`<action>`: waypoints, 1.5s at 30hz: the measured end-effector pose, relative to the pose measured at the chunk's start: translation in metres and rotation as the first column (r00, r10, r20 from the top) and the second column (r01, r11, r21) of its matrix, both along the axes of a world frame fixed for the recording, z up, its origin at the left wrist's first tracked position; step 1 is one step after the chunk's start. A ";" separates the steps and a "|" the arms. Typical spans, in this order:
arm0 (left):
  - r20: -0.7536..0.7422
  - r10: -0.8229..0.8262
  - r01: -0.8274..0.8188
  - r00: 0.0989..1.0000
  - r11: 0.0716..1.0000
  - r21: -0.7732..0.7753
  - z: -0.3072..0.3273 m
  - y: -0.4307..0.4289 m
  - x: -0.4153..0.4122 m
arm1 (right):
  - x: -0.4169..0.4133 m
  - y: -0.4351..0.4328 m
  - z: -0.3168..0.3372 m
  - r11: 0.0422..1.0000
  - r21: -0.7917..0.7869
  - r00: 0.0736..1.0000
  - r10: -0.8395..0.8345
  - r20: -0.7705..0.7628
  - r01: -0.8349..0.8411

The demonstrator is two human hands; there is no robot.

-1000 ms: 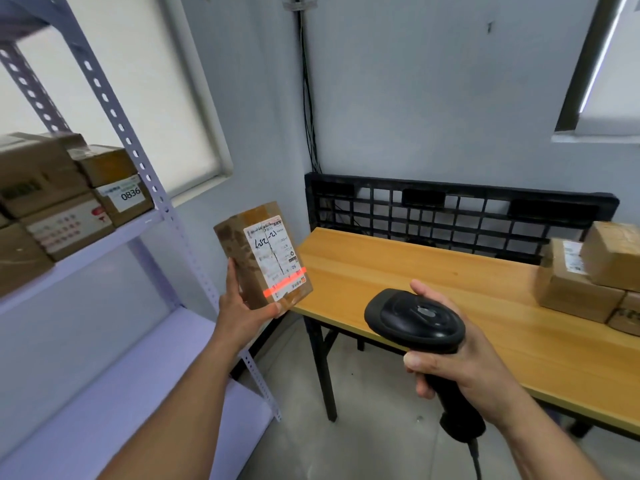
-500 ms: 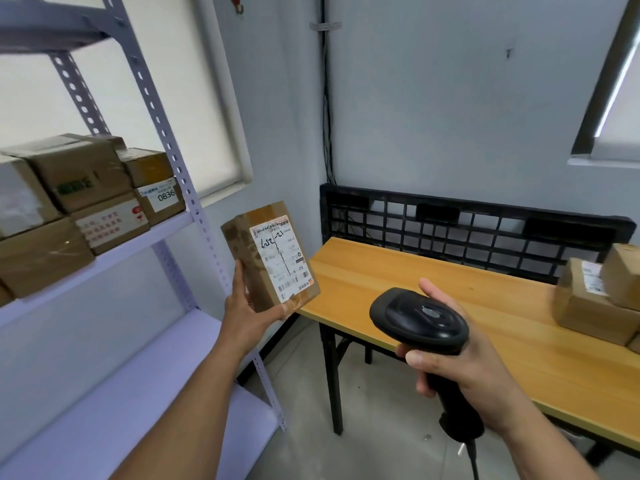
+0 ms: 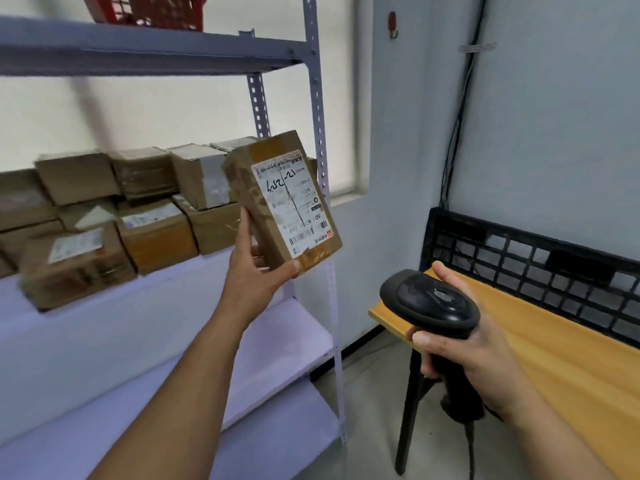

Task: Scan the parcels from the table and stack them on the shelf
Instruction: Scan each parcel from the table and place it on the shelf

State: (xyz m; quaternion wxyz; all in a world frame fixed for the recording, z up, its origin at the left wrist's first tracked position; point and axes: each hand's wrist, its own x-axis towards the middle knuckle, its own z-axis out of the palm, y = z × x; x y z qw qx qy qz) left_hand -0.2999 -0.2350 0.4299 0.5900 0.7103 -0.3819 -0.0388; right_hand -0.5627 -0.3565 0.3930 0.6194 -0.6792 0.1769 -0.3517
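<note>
My left hand (image 3: 254, 271) grips a brown cardboard parcel (image 3: 282, 202) from below, its white shipping label facing me. The parcel is raised in front of the right end of the metal shelf (image 3: 214, 271), just before the upright post. Several taped brown parcels (image 3: 138, 209) are stacked two high on the middle shelf board. My right hand (image 3: 460, 355) is closed around the handle of a black barcode scanner (image 3: 429, 303), held low over the left corner of the wooden table (image 3: 554, 362). No scan light shows on the label.
A red basket (image 3: 149, 10) sits on the top shelf board. The lower shelf board (image 3: 277, 341) holds nothing. A black plastic pallet (image 3: 540, 268) leans on the wall behind the table. Cables (image 3: 457, 126) run down the wall corner. Bare floor lies between shelf and table.
The red scan line on the label has gone out. My left hand has lifted the parcel up and toward the shelf, and my view has swung left, off the table's parcels.
</note>
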 end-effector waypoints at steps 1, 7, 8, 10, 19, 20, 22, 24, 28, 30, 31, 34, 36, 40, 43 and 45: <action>-0.008 0.026 -0.026 1.000 0.999 -0.023 0.005 0.009 0.009 | 0.010 0.002 0.002 1.000 -0.005 1.000 0.021 0.001 -0.021; -0.050 0.198 -0.201 0.979 0.976 -0.088 0.033 0.059 0.059 | 0.067 0.014 0.009 0.991 0.005 0.991 0.131 0.015 -0.131; -0.061 0.217 -0.222 0.974 0.971 -0.093 0.037 0.067 0.066 | 0.076 0.017 0.009 0.990 -0.002 0.990 0.138 0.011 -0.138; -0.076 0.246 -0.252 0.966 0.964 -0.086 0.040 0.081 0.083 | 0.093 0.023 0.008 0.988 -0.009 0.988 0.155 0.000 -0.155; -0.194 0.408 -0.421 0.892 0.907 -0.028 0.056 0.091 0.142 | 0.149 0.044 -0.001 0.979 0.043 0.980 0.201 0.004 -0.201; -0.173 0.420 -0.429 0.891 0.903 -0.016 0.056 0.090 0.147 | 0.152 0.046 -0.002 0.979 0.048 0.981 0.196 0.006 -0.196; -0.077 0.434 -0.430 0.898 0.900 0.068 0.053 0.089 0.157 | 0.157 0.048 -0.003 0.982 0.052 0.983 0.182 0.005 -0.182; 0.061 0.439 -0.443 0.896 0.880 0.172 0.049 0.092 0.165 | 0.161 0.050 -0.004 0.986 0.046 0.987 0.162 0.004 -0.162; 0.256 0.479 -0.534 0.839 0.814 0.228 0.041 0.092 0.179 | 0.165 0.054 -0.005 0.990 0.031 0.990 0.139 -0.006 -0.139; 0.321 0.509 -0.586 0.799 0.778 0.226 0.039 0.089 0.182 | 0.166 0.056 -0.005 0.991 0.025 0.991 0.134 -0.010 -0.134; 0.345 0.518 -0.605 0.783 0.763 0.227 0.039 0.087 0.183 | 0.166 0.057 -0.005 0.991 0.020 0.991 0.130 -0.011 -0.130; 0.387 0.530 -0.632 0.754 0.747 0.208 0.037 0.085 0.185 | 0.165 0.059 -0.006 0.993 0.021 0.993 0.116 0.000 -0.116; 0.393 0.538 -0.638 0.745 0.747 0.186 0.034 0.085 0.185 | 0.162 0.060 -0.008 0.993 0.024 0.994 0.113 0.005 -0.113; 0.409 0.593 -0.679 0.693 0.728 0.096 0.025 0.083 0.167 | 0.153 0.062 -0.009 0.996 0.004 0.996 0.086 -0.033 -0.086; 0.426 0.592 -0.642 0.685 0.766 -0.032 0.009 0.080 0.142 | 0.145 0.061 -0.010 0.997 -0.004 0.997 0.071 -0.042 -0.071; 0.434 0.547 -0.584 0.716 0.810 -0.058 -0.003 0.075 0.125 | 0.138 0.059 -0.013 0.998 0.008 0.997 0.066 -0.025 -0.066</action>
